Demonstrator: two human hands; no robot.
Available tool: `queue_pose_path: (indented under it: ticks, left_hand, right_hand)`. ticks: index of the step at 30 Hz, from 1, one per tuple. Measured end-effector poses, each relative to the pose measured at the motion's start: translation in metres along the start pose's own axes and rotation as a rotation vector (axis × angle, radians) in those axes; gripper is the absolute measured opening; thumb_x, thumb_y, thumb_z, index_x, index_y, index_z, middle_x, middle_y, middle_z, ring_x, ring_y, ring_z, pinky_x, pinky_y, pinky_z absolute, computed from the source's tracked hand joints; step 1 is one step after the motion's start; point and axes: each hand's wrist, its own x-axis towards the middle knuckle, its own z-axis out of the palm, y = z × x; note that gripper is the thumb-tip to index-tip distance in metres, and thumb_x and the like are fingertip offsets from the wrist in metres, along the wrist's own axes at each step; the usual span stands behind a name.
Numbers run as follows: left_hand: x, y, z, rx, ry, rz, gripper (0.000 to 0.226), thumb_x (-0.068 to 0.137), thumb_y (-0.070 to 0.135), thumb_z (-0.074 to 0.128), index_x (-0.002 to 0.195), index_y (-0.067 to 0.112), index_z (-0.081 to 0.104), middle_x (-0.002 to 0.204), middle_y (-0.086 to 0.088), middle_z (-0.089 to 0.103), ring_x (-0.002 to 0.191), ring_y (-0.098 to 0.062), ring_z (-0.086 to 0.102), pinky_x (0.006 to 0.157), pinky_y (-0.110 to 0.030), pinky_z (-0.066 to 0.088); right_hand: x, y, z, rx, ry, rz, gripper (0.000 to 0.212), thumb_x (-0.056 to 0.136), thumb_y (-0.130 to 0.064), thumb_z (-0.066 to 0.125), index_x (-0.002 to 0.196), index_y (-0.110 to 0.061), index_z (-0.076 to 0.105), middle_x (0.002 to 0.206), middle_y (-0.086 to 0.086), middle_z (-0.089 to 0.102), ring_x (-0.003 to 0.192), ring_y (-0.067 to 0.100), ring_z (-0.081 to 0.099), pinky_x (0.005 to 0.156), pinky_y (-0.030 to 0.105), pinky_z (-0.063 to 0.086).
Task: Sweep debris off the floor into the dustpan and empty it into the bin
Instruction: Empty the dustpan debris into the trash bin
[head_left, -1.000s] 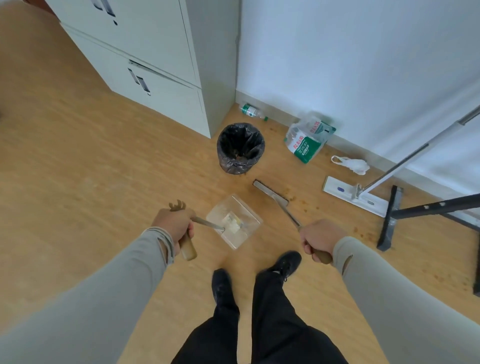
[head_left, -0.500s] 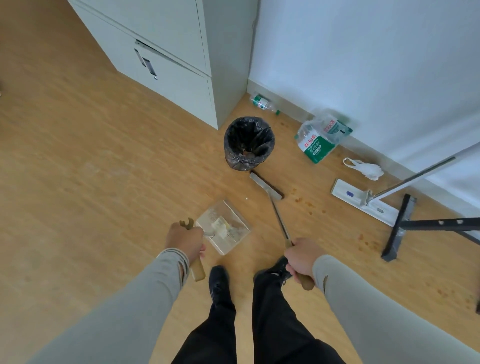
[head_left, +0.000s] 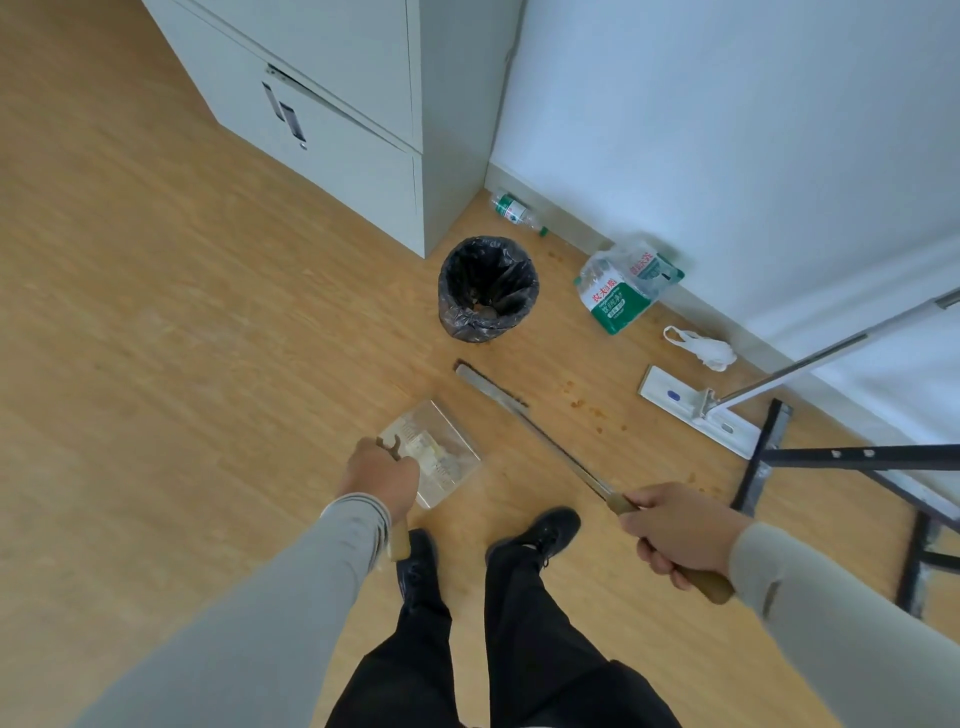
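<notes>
While our left hand (head_left: 382, 475) grips the wooden handle of the clear dustpan (head_left: 434, 452), the pan sits just ahead of that hand, low over the floor, with pale scraps already in it. Our right hand (head_left: 675, 530) is clenched round the brush handle (head_left: 698, 582) — the long thin brush (head_left: 498, 397) runs forward and left from it, its head ending near the bin (head_left: 487, 288), well apart from the pan. The black-lined bin stands ahead of both hands, beside the grey cabinet (head_left: 363, 130).

We judge the step in hand as carrying the loaded pan to the bin. To do it well, we keep the pan level — the open lip faces away from the left hand, so any forward tilt spills scraps early. We bring the lip over the bin's rim before tipping, then tip slowly. The brush can stay off to the right, clear of the pan.

Risk: brown crumbs (head_left: 582, 402) lie on the floor ahead of the right hand, toward the flat mop (head_left: 696, 410), so more sweeping likely follows.
</notes>
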Motion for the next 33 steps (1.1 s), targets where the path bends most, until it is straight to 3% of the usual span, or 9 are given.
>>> queue_pose_path:
  ticks: [3,5,7,11,15,18,20,29,33]
  left_hand:
    - [0.005,0.0,-0.006,0.122,-0.05,0.061,0.024,0.085,0.021,0.058,0.107,0.019,0.049,0.096,-0.004,0.065,0.084,-0.03,0.069,0.078,-0.04,0.058]
    - [0.007,-0.001,-0.013,0.251,-0.102,0.125,0.024,0.089,0.022,0.059,0.111,0.018,0.051,0.099,0.0,0.061,0.09,-0.027,0.066,0.081,-0.037,0.054]
    - [0.01,-0.002,-0.019,0.379,-0.137,0.19,0.024,0.09,0.023,0.06,0.114,0.019,0.056,0.105,0.0,0.064,0.096,-0.027,0.064,0.09,-0.039,0.054]
    - [0.014,0.007,-0.033,0.616,-0.091,0.28,0.018,0.092,0.024,0.059,0.109,0.023,0.061,0.102,0.0,0.066,0.091,-0.027,0.064,0.084,-0.036,0.054]
    - [0.006,0.008,-0.038,0.542,-0.054,0.26,0.008,0.09,0.024,0.066,0.094,0.018,0.063,0.085,0.0,0.064,0.08,-0.025,0.062,0.072,-0.032,0.049]
    - [-0.006,0.011,-0.051,0.437,-0.038,0.225,0.014,0.085,0.027,0.071,0.087,0.013,0.069,0.077,-0.007,0.073,0.074,-0.029,0.072,0.075,-0.042,0.063]
    - [-0.02,0.019,-0.068,0.424,-0.024,0.244,0.017,0.084,0.027,0.072,0.086,0.011,0.071,0.073,-0.009,0.075,0.073,-0.03,0.074,0.073,-0.046,0.064]
    - [-0.118,0.067,-0.16,0.567,0.166,0.529,0.017,0.089,0.035,0.07,0.089,0.018,0.066,0.083,-0.005,0.069,0.075,-0.024,0.066,0.062,-0.035,0.055]
    - [-0.161,0.094,-0.194,0.64,0.204,0.682,0.018,0.088,0.032,0.07,0.085,0.016,0.062,0.083,-0.004,0.066,0.074,-0.021,0.062,0.058,-0.03,0.045]
  right_hand:
    - [0.027,-0.008,0.027,-0.126,0.088,-0.051,0.026,0.095,-0.009,0.048,0.112,0.005,0.062,0.069,0.011,0.057,0.045,0.017,0.051,0.04,0.026,0.045]
    - [0.037,-0.012,0.035,-0.11,0.057,-0.03,0.024,0.094,-0.005,0.047,0.111,0.005,0.06,0.068,0.012,0.055,0.047,0.02,0.05,0.043,0.029,0.042]
    - [0.039,-0.009,0.035,0.041,-0.012,0.017,0.035,0.094,-0.004,0.045,0.126,-0.003,0.056,0.069,0.013,0.049,0.049,0.02,0.04,0.048,0.028,0.031]
    - [0.026,-0.001,0.03,0.17,-0.027,0.03,0.042,0.095,-0.006,0.046,0.137,-0.006,0.047,0.076,0.013,0.047,0.051,0.017,0.037,0.05,0.026,0.028]
    - [0.009,0.009,0.031,0.268,-0.018,0.012,0.032,0.096,-0.008,0.048,0.126,-0.011,0.057,0.079,0.013,0.051,0.051,0.015,0.04,0.05,0.026,0.032]
    - [-0.004,0.015,0.031,0.376,-0.007,0.037,0.01,0.098,-0.01,0.05,0.107,-0.008,0.054,0.072,0.009,0.056,0.046,0.011,0.044,0.045,0.023,0.035]
    - [-0.013,0.02,0.03,0.44,0.008,0.051,0.008,0.1,-0.014,0.052,0.103,-0.007,0.055,0.069,0.007,0.058,0.044,0.01,0.046,0.042,0.021,0.037]
    - [-0.048,0.045,0.036,0.64,0.049,0.02,0.018,0.099,-0.014,0.052,0.114,-0.006,0.058,0.067,0.004,0.054,0.044,0.009,0.048,0.039,0.019,0.039]
    - [-0.063,0.052,0.037,0.7,0.066,0.003,0.011,0.096,-0.011,0.052,0.106,-0.007,0.056,0.063,0.004,0.055,0.043,0.009,0.049,0.04,0.019,0.038]
